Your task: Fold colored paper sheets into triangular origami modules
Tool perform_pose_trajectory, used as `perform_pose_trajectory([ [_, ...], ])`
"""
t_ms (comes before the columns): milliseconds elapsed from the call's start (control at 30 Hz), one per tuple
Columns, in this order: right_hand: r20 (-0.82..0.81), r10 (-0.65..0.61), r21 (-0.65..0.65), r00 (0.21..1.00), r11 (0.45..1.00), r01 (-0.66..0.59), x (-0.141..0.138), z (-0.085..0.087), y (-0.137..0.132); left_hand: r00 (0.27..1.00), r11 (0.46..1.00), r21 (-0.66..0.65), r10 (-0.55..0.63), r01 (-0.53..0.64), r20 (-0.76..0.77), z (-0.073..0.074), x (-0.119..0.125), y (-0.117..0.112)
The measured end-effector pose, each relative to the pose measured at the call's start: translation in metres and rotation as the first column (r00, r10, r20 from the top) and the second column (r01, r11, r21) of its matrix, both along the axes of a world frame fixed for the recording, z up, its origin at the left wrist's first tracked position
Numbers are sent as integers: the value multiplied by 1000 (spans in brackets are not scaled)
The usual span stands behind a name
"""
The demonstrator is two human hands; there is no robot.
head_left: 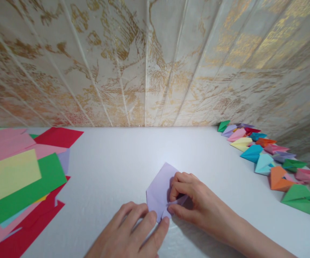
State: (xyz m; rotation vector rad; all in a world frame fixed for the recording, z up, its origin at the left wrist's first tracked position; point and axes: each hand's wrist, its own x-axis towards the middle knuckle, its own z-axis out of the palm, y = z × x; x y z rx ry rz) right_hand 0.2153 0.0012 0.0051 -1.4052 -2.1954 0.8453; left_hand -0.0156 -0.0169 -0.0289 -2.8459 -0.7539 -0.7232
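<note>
We are seeing one lilac paper [158, 188], partly folded into a pointed shape and lying flat on the white table [117, 165], low and just right of the middle. Two hands are working on it. The right hand [195, 202] is pinching a small flap at the paper's right edge between thumb and forefinger, with the other fingers curling over the sheet. The left hand [129, 233] is resting palm down beside the lower corner, its fingers loosely bent and gripping nothing, the thumb tip touching the paper's bottom point.

To the left, a loose pile of flat sheets [23, 179] is overlapping in red, pink, green, pale yellow, lilac and light blue; we are counting at least eight, though the overlap is hiding some. Along the right edge a row of folded pieces [265, 157] is running from the wall towards us, more than a dozen, too crowded to count exactly. A gold-patterned wall [155, 61] is rising behind the table. Nothing is lying between the hands and either pile.
</note>
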Motion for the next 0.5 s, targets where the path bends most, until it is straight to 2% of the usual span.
perform_pose_trajectory([
  [233,-11,-86,-102,996,991,84,1,2,-2,999,1000,-20,14,-15,-29,-1,1,1],
  [500,-47,-107,-142,993,985,100,1,1,-3,999,1000,22,14,-13,-40,-1,1,0],
])
